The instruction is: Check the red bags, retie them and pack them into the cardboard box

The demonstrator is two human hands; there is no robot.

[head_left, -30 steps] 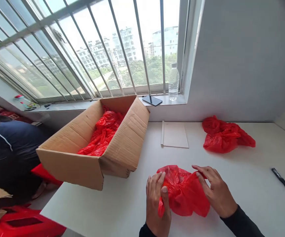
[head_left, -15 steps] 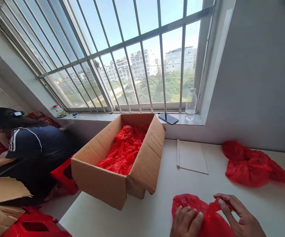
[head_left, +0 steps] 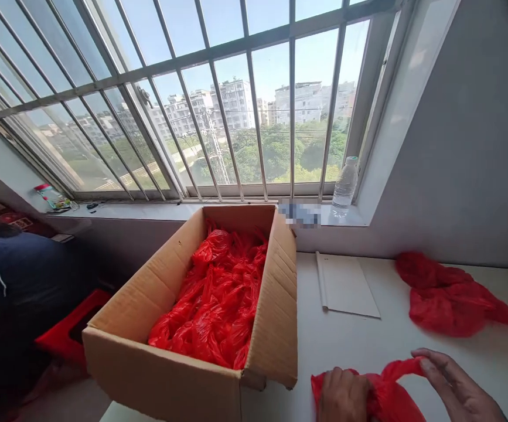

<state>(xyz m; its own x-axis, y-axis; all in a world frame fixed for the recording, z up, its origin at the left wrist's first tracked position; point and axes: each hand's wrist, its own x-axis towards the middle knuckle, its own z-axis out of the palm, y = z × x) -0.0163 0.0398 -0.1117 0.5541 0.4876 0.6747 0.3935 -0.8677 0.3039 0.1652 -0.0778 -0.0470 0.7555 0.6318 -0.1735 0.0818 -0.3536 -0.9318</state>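
A red plastic bag (head_left: 394, 395) lies low on the white table, at the bottom edge of the view. My left hand (head_left: 344, 394) is closed over its bunched left part, fingers curled. Between the thumb and fingers of my right hand (head_left: 460, 387) a twisted end of the same bag is pinched and drawn out to the right. The bag's lower part is cut off by the frame. To the left stands an open cardboard box (head_left: 166, 375) with several knotted red plastic bags (head_left: 214, 299) inside.
Another crumpled red bag (head_left: 460, 299) lies at the right by the wall. A flat white board (head_left: 349, 287) rests behind my hands. On the sill stand a water bottle (head_left: 345, 186) and a jar (head_left: 51, 196). A person (head_left: 29, 281) is at the left, near a red stool (head_left: 75, 331).
My right hand has pulled the bag's end out further right, and my left hand has closed more tightly on the bag. The view has shifted, bringing the box nearer.
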